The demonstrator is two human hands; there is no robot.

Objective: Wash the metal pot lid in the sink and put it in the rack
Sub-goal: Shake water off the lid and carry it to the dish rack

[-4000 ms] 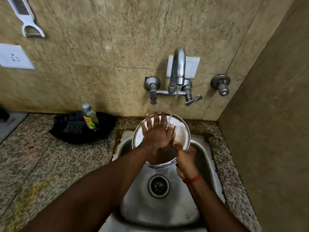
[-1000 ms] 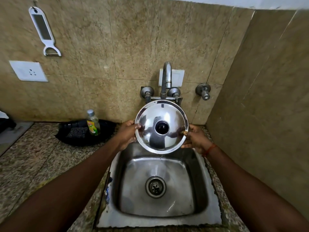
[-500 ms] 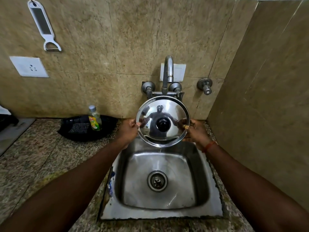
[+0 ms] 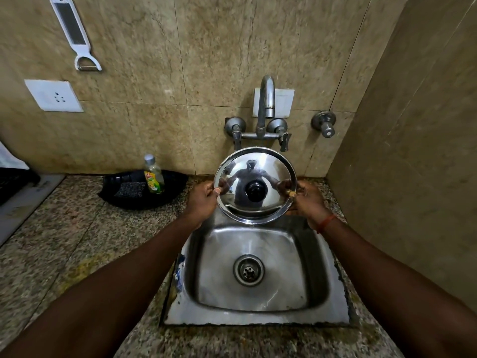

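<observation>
Holding the metal pot lid (image 4: 254,174) upright over the back of the sink (image 4: 258,317), knob side facing me, just below the tap (image 4: 266,104). My left hand (image 4: 202,200) pinches the left rim, thumb on the front face; my right hand (image 4: 307,202) grips the right rim the same way. No water visible from the spout and the lid looks shiny, so I judge the washing done. Left: put it in the rack, which I can't spot here.

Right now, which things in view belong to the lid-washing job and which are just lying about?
Job: metal pot lid, left hand, right hand, sink, tap.
Lying about: bottle, black tray, white grater, wall socket.
</observation>
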